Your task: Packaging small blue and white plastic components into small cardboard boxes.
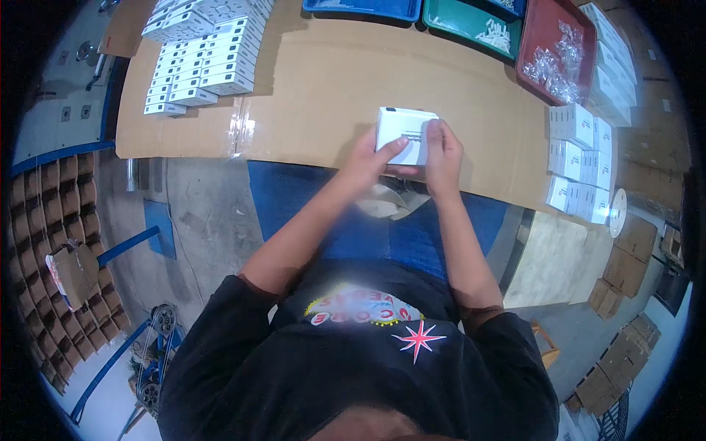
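Note:
Between my two hands is a small white carton point(403, 126) with dark print on its face, held just over the near edge of the cardboard-covered table point(323, 88). My left hand point(371, 158) grips its left side, with the thumb lying across the front. On the right side, my right hand point(443, 156) is closed around the carton, its thumb near the upper corner. The fingers behind and beneath the carton are mostly hidden.
Stacked white cartons point(206, 66) stand at the table's far left, and more white cartons point(577, 158) at its right edge. Along the back are a blue tray point(360, 9), a green tray point(448, 26) with small white parts, and a red tray point(540, 37) with clear plastic packets.

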`<action>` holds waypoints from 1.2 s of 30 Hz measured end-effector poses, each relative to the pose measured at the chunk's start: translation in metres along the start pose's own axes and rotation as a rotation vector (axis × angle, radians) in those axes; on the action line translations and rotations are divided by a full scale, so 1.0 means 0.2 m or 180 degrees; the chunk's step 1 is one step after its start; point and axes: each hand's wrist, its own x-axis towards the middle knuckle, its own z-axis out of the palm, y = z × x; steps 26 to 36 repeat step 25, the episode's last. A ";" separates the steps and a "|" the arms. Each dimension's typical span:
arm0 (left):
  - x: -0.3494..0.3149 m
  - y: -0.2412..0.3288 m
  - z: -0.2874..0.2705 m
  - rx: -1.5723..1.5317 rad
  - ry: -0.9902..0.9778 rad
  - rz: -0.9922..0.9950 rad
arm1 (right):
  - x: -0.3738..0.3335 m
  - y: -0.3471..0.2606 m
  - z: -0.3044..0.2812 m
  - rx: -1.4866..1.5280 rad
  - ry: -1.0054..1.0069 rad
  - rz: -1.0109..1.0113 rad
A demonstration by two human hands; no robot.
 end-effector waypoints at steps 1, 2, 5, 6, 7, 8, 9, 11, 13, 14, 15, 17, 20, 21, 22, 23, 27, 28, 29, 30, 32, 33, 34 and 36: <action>0.00 0.03 0.01 -0.0424 0.0033 -0.0176 | 0.01 0.00 -0.01 0.0097 -0.0202 0.0142; 0.00 0.05 0.01 -0.0848 0.0067 -0.0353 | 0.01 0.01 -0.02 0.0193 -0.0404 0.0284; 0.01 0.01 0.00 -0.1024 -0.0044 -0.0357 | 0.02 0.04 -0.05 0.0007 -0.0562 0.0147; 0.01 0.00 0.00 -0.1022 -0.0041 -0.0354 | 0.02 0.04 -0.05 0.0010 -0.0566 0.0145; 0.02 -0.01 0.00 -0.1082 -0.0057 -0.0350 | 0.03 0.02 -0.05 0.0018 -0.0570 0.0162; 0.02 -0.01 0.00 -0.1143 -0.0073 -0.0347 | 0.03 0.02 -0.05 0.0026 -0.0573 0.0179; 0.03 -0.02 -0.02 -0.1140 -0.0068 -0.0340 | 0.03 0.02 -0.03 0.0029 -0.0580 0.0176; 0.04 -0.01 -0.04 -0.1074 -0.0143 -0.0376 | 0.02 0.02 -0.01 0.0075 -0.0324 0.0169; 0.04 0.02 -0.04 -0.1185 -0.0219 -0.0402 | 0.03 0.04 -0.01 0.0024 -0.0278 0.0160; 0.03 0.04 -0.03 -0.1295 -0.0284 -0.0433 | 0.03 0.04 -0.01 -0.0022 -0.0238 0.0160; 0.03 0.04 -0.03 -0.1296 -0.0293 -0.0437 | 0.03 0.04 -0.01 -0.0024 -0.0229 0.0158; 0.02 0.03 -0.03 -0.1274 -0.0358 -0.0428 | 0.03 0.03 -0.01 0.0073 -0.0201 0.0217; 0.04 0.01 -0.02 -0.1378 -0.0283 -0.0495 | 0.05 0.06 -0.02 -0.0011 -0.0181 0.0226; 0.05 0.01 -0.03 -0.1376 -0.0281 -0.0480 | 0.05 0.07 -0.01 -0.0011 -0.0191 0.0215; 0.05 0.01 -0.03 -0.1372 -0.0232 -0.0427 | 0.04 0.04 0.02 -0.0431 0.0165 -0.0158; 0.05 0.01 -0.03 -0.1367 -0.0182 -0.0372 | 0.03 0.03 0.04 -0.0847 0.0523 -0.0535; 0.03 0.05 -0.02 -0.1349 0.0042 -0.0458 | 0.04 0.00 -0.01 -0.2031 0.0327 -0.0667; 0.03 0.05 -0.02 -0.1349 0.0042 -0.0458 | 0.04 0.00 -0.01 -0.2031 0.0327 -0.0667; 0.03 0.05 -0.02 -0.1349 0.0042 -0.0458 | 0.04 0.00 -0.01 -0.2031 0.0327 -0.0667; 0.03 0.05 -0.02 -0.1349 0.0042 -0.0458 | 0.04 0.00 -0.01 -0.2031 0.0327 -0.0667; 0.03 0.05 -0.02 -0.1349 0.0042 -0.0458 | 0.04 0.00 -0.01 -0.2031 0.0327 -0.0667; 0.03 0.05 -0.02 -0.1349 0.0042 -0.0458 | 0.04 0.00 -0.01 -0.2031 0.0327 -0.0667; 0.03 0.05 -0.02 -0.1349 0.0042 -0.0458 | 0.04 0.00 -0.01 -0.2031 0.0327 -0.0667; 0.03 0.05 -0.02 -0.1349 0.0042 -0.0458 | 0.04 0.00 -0.01 -0.2031 0.0327 -0.0667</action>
